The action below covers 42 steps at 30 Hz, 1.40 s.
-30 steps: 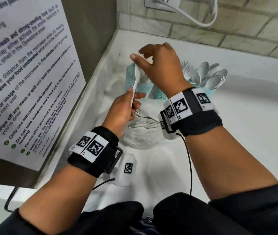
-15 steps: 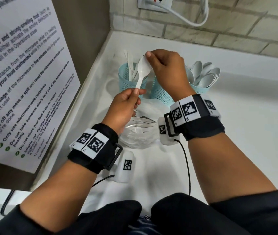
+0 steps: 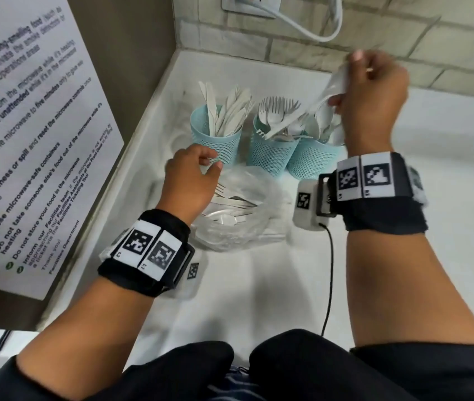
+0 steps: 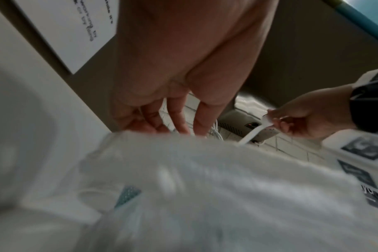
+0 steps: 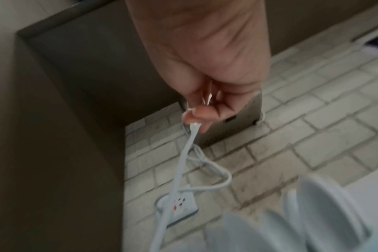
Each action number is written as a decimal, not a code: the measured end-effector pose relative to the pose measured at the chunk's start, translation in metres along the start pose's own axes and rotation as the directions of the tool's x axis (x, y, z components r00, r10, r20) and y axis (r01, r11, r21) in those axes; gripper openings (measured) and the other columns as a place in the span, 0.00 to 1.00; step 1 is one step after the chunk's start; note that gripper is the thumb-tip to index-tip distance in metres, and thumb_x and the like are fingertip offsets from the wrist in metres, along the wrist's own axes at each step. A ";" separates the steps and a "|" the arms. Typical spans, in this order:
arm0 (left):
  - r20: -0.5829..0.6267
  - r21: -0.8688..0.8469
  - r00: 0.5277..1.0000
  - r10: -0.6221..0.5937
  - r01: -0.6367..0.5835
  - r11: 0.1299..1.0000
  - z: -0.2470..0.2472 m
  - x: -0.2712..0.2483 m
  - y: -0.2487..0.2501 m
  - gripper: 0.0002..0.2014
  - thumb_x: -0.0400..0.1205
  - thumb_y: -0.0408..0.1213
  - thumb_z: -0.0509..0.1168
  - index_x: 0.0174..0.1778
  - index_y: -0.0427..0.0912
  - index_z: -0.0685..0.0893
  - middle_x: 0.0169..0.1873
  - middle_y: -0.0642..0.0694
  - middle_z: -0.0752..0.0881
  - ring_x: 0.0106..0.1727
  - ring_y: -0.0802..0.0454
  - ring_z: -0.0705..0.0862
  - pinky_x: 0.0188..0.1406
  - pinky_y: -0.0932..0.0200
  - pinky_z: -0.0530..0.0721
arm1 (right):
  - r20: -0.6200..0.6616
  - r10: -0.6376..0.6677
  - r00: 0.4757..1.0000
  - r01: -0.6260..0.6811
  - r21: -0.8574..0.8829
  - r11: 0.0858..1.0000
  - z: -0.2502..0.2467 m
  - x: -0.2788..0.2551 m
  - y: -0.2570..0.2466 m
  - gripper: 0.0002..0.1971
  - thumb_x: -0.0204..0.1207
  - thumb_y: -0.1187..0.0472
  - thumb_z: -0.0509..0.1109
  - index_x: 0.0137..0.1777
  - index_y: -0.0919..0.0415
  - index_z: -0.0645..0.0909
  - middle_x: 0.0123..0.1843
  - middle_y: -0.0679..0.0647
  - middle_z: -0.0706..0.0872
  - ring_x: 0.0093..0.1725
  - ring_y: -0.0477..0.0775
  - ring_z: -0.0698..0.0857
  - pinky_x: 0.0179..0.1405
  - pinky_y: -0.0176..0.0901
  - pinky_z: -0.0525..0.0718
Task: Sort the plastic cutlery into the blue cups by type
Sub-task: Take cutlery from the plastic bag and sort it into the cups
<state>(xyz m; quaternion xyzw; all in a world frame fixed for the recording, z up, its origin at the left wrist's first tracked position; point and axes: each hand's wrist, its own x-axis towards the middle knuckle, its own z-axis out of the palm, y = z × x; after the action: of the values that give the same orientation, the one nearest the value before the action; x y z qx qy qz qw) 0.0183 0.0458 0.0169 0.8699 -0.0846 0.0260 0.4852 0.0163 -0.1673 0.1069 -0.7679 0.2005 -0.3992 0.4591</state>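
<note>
Three blue mesh cups stand in a row in the counter corner: the left cup (image 3: pixel 215 146) holds knives, the middle cup (image 3: pixel 272 154) forks, the right cup (image 3: pixel 312 160) spoons. My right hand (image 3: pixel 348 79) pinches a white plastic spoon (image 3: pixel 334 82) by its handle, above the right cup. In the right wrist view the right hand (image 5: pixel 194 119) grips the spoon (image 5: pixel 180 167), which hangs down beside spoon bowls (image 5: pixel 326 213). My left hand (image 3: pixel 212 163) hovers with relaxed fingers over a clear plastic bag (image 3: pixel 247 224) of mixed cutlery and holds nothing.
A grey cabinet side with a printed notice (image 3: pixel 27 140) walls off the left. A brick wall with a socket and white cable (image 3: pixel 311 27) runs behind the cups. The white counter (image 3: pixel 447 227) stretches to the right.
The left hand has let go of the spoon and dropped toward the bag. The right hand has carried the spoon rightward, from over the left cups to above the spoon cup.
</note>
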 end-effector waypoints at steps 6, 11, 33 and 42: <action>0.098 0.209 0.993 -0.060 0.039 0.977 -0.009 -0.002 -0.004 0.08 0.78 0.33 0.64 0.46 0.50 0.85 0.60 0.47 0.84 0.55 0.46 0.82 0.61 0.59 0.73 | -0.438 -0.272 0.857 0.238 -0.133 0.962 -0.032 0.024 0.005 0.12 0.81 0.49 0.56 0.35 0.39 0.68 0.29 0.38 0.73 0.33 0.53 0.80 0.33 0.45 0.82; 0.190 0.136 0.960 -0.204 0.180 0.974 -0.010 -0.003 -0.005 0.13 0.77 0.25 0.60 0.44 0.49 0.85 0.61 0.44 0.84 0.59 0.42 0.82 0.58 0.58 0.77 | -0.350 -0.255 0.901 0.146 -0.306 0.941 -0.032 0.021 0.028 0.16 0.83 0.52 0.55 0.51 0.56 0.84 0.45 0.50 0.80 0.43 0.41 0.73 0.39 0.19 0.65; 0.191 0.089 0.970 -0.152 0.138 0.986 -0.008 0.000 -0.014 0.13 0.80 0.27 0.61 0.56 0.44 0.84 0.59 0.48 0.85 0.64 0.52 0.79 0.62 0.65 0.71 | 0.043 -0.353 0.935 0.354 -0.025 0.935 0.006 -0.023 0.021 0.14 0.68 0.64 0.59 0.45 0.62 0.87 0.44 0.47 0.81 0.38 0.36 0.79 0.40 0.28 0.75; 0.168 0.012 0.976 -0.140 0.140 0.990 -0.008 0.001 -0.010 0.17 0.76 0.20 0.59 0.54 0.41 0.85 0.48 0.49 0.85 0.52 0.56 0.82 0.54 0.68 0.75 | 0.943 0.260 0.207 0.519 -0.331 0.788 0.044 -0.098 -0.016 0.14 0.78 0.62 0.63 0.60 0.60 0.85 0.61 0.57 0.86 0.58 0.53 0.83 0.61 0.43 0.80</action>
<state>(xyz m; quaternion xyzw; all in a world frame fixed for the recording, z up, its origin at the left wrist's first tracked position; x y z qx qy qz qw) 0.0210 0.0580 0.0130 0.8729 -0.0635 -0.0817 0.4768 -0.0083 -0.0687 0.0673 -0.9565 -0.0887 0.2155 0.1754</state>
